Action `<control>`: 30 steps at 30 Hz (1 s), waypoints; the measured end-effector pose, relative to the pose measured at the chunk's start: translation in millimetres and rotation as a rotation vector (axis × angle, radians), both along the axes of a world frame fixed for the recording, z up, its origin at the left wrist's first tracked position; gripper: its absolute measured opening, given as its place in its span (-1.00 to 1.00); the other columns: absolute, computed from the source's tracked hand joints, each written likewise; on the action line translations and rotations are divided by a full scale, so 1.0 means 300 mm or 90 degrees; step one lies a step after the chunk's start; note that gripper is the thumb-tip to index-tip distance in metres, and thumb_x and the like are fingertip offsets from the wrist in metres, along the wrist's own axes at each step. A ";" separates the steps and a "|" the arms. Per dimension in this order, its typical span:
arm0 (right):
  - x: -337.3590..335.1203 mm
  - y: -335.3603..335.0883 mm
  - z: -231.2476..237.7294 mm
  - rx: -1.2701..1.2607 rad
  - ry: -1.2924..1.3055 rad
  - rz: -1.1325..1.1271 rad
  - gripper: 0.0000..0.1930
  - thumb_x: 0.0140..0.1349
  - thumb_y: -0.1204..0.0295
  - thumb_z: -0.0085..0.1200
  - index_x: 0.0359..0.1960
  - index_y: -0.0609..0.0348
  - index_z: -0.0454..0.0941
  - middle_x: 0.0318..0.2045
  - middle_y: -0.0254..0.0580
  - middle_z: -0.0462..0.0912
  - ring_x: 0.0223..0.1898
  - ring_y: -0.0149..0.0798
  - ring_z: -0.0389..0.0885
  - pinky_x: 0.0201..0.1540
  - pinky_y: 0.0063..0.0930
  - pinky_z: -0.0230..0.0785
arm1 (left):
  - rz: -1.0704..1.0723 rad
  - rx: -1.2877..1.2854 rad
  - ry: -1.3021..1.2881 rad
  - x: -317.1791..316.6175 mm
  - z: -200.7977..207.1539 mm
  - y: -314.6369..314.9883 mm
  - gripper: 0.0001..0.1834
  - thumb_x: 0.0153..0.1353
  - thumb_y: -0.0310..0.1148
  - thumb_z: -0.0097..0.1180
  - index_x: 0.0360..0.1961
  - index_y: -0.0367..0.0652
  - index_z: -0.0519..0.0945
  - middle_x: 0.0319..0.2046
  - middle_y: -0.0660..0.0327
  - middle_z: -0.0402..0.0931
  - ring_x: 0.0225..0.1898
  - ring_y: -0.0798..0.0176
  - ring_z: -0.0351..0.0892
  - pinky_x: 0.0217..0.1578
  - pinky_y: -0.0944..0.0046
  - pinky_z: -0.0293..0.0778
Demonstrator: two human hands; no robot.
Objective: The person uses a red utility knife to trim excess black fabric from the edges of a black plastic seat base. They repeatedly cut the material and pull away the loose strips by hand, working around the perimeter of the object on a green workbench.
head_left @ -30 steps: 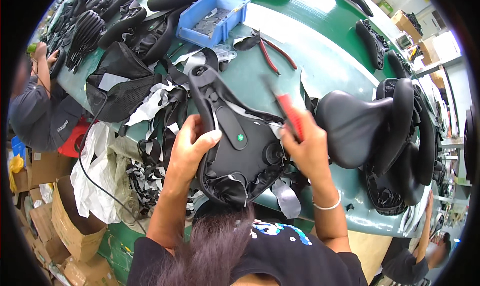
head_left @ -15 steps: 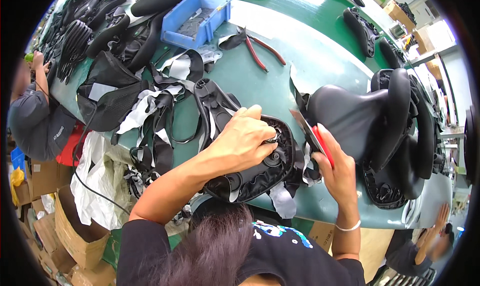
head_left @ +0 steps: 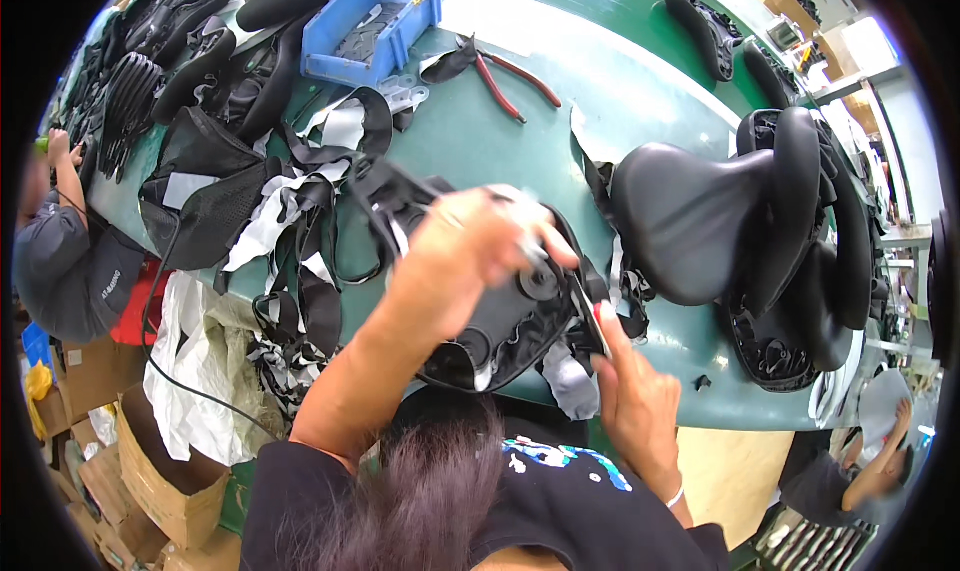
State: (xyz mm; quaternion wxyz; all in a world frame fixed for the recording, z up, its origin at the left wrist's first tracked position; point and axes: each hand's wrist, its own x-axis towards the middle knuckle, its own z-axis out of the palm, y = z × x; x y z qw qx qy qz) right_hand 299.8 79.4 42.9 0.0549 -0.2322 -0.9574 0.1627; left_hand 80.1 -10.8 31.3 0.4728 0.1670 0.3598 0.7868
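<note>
An upturned black bicycle saddle (head_left: 520,331), its hollow underside showing, lies before me at the table's near edge. Over its middle is my left hand (head_left: 465,241), smeared by motion, so its fingers' hold is unclear. My right hand (head_left: 640,401) is closed on a red-handled knife (head_left: 597,316). The knife's dark blade lies along the saddle's right rim, where black trim hangs. A grey-white scrap of cloth (head_left: 572,386) dangles below that rim. To the right rests a smooth black saddle (head_left: 665,221), top side up, against a stack of other saddles (head_left: 790,231).
Black and white offcuts (head_left: 310,211) are heaped left of the saddle. Farther back are red-handled pincers (head_left: 505,86) and a blue bin (head_left: 370,31). A black cable (head_left: 150,321) hangs off the table's left edge. Other people work at far left and lower right.
My right hand has moved left and down, bringing the knife to the saddle's rim. My left hand has shifted over the saddle. A small black scrap now shows on the table at right.
</note>
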 end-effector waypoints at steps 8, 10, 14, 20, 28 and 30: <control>-0.075 -0.017 -0.008 0.043 -0.013 -0.034 -0.43 0.24 0.37 0.06 0.31 0.01 0.27 -0.67 -0.11 0.48 -0.73 -0.03 0.44 -0.65 -0.18 0.22 | 0.128 0.466 -0.281 -0.121 -0.015 -0.003 -0.67 0.36 -0.14 -0.07 -0.42 -0.17 0.44 -0.61 0.30 0.31 -0.55 0.37 0.28 -0.57 0.46 0.22; -0.121 0.016 -0.013 0.032 0.002 -0.019 -0.45 0.23 0.37 0.05 0.29 0.01 0.29 -0.66 -0.10 0.50 -0.72 -0.02 0.46 -0.64 -0.15 0.22 | 0.094 0.284 0.030 -0.078 0.003 0.004 -0.72 0.30 -0.16 0.02 -0.39 -0.18 0.47 -0.60 0.31 0.29 -0.53 0.31 0.29 -0.48 0.38 0.31; -0.183 0.142 -0.013 0.044 0.051 0.021 -0.46 0.22 0.40 0.06 0.27 -0.10 0.32 -0.61 -0.13 0.55 -0.64 0.00 0.51 -0.62 -0.18 0.25 | 0.160 -0.298 1.218 -0.141 0.064 0.065 -0.82 0.05 -0.33 0.18 -0.35 -0.18 0.55 -0.40 0.15 0.54 -0.23 0.08 0.45 -0.17 0.18 0.40; -0.183 0.181 0.022 0.013 0.061 0.039 -0.46 0.17 0.44 0.10 0.24 -0.12 0.39 -0.34 -0.11 0.67 -0.57 -0.07 0.55 -0.53 -0.27 0.32 | 0.248 -0.069 1.192 -0.236 -0.120 0.144 -0.75 -0.13 -0.35 0.27 -0.72 -0.12 0.42 -0.65 0.26 0.31 -0.45 0.13 0.32 -0.37 0.16 0.35; -0.111 0.027 0.012 0.068 -0.045 -0.017 -0.39 0.18 0.34 0.13 0.30 0.02 0.29 -0.73 -0.13 0.46 -0.79 -0.07 0.43 -0.69 -0.15 0.18 | 0.402 -0.159 0.887 -0.250 -0.076 0.174 -0.59 0.11 -0.39 0.24 -0.79 -0.22 0.38 -0.74 0.28 0.29 -0.56 0.29 0.14 -0.45 0.20 0.17; -0.125 0.018 0.034 0.015 -0.072 -0.048 -0.44 0.17 0.42 0.10 0.26 -0.03 0.34 -0.63 0.00 0.54 -0.65 0.06 0.48 -0.58 -0.14 0.22 | 0.243 -0.296 0.736 -0.273 -0.082 0.160 -0.65 0.26 -0.26 0.10 -0.62 -0.23 0.57 -0.61 0.29 0.49 -0.34 0.31 0.39 -0.20 0.29 0.26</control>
